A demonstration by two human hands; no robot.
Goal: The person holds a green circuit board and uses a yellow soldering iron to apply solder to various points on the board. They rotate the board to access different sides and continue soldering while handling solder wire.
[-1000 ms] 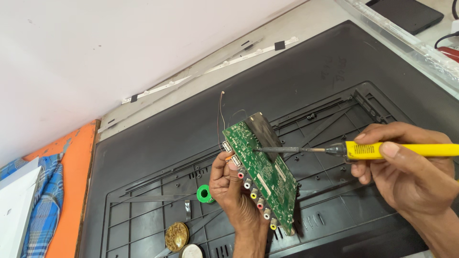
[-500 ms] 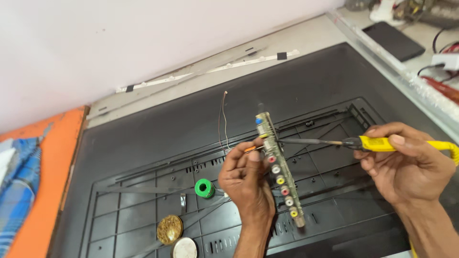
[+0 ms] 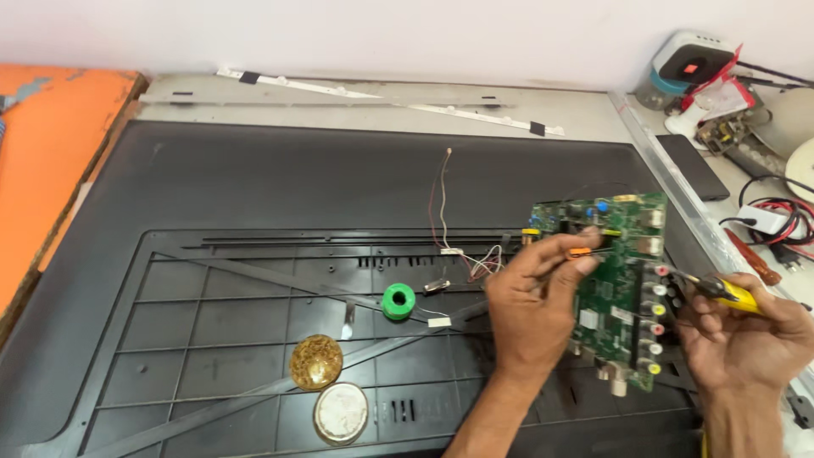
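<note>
The green circuit board (image 3: 623, 288), edge-on a moment ago, now faces up over the black panel (image 3: 254, 195). Left hand (image 3: 534, 309) fingers pinch its edge; right hand (image 3: 746, 335) fingers are clamped on the yellow-handled soldering iron (image 3: 721, 290), now drawn back beside the board.

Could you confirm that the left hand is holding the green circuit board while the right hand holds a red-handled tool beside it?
Not quite: the head view shows the tool in the right hand has a yellow handle, not red. The rest stands: the left hand holds the green circuit board, with the tool beside it.
</note>
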